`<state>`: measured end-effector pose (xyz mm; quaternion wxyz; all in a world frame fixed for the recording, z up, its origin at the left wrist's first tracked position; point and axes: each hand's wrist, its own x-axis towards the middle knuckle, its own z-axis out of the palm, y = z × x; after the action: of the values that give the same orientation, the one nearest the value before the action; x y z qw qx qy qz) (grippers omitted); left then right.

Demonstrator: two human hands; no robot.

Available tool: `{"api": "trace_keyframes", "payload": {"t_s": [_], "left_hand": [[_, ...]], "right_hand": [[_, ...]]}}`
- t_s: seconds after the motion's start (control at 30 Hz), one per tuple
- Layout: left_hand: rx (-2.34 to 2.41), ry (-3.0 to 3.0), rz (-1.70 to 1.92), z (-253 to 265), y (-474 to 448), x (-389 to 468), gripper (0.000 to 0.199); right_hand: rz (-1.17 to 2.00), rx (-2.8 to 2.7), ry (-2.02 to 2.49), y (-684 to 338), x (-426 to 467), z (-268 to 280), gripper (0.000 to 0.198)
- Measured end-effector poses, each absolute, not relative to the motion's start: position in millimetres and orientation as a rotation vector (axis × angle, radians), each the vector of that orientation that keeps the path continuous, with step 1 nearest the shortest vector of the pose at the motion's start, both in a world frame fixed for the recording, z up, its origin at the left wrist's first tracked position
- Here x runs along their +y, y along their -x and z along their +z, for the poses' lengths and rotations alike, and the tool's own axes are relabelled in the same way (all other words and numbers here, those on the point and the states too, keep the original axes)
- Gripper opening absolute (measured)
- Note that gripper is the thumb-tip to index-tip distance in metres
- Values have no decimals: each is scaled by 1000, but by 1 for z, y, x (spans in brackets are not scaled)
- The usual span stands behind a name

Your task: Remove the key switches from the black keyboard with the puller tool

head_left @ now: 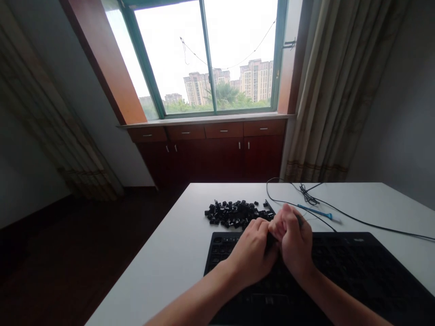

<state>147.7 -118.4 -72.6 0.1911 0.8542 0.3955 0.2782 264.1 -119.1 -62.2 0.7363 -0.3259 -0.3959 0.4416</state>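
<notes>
A black keyboard (343,267) lies on the white table, many of its key positions without caps at the left end. Above its upper middle part my two hands meet, fingertips close together. My left hand (251,251) has its fingers curled; whatever is inside them is hidden. My right hand (295,240) is closed like a fist, and a small dark piece shows between its fingers, too little of it to name. Just beyond the hands is a heap of loose black keycaps (234,213), with a long dark strip at its right side.
A blue stick-like tool (316,211) with a wider, pale-tipped end lies right of the hands. The black cable (367,222) loops across the back of the white table (163,253). Farther off are wooden cabinets (210,156) under a window, with curtains (326,90) at both sides.
</notes>
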Motion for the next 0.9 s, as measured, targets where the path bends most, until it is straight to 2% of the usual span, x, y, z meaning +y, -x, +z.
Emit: {"api": "trace_keyframes", "payload": {"t_s": [0.13, 0.27, 0.47, 0.57, 0.8, 0.9], "left_hand": [[1147, -2449, 763, -67, -138, -117, 28], [1127, -2538, 667, -61, -125, -109, 22], [882, -2788, 580, -52, -110, -99, 34], [748, -2827, 578, -50, -106, -95, 33], [1034, -2536, 957, -61, -98, -80, 22], [1140, -2482, 995, -64, -98, -78, 22]], "right_hand": [[1017, -686, 730, -271, -113, -54, 50], [1016, -602, 749, -275, -108, -53, 49], [1010, -631, 754, -276, -109, -56, 50], [1025, -638, 741, -275, -110, -56, 49], [1095, -684, 692, -277, -110, -54, 41], [1153, -724, 700, -275, -110, -55, 36]]}}
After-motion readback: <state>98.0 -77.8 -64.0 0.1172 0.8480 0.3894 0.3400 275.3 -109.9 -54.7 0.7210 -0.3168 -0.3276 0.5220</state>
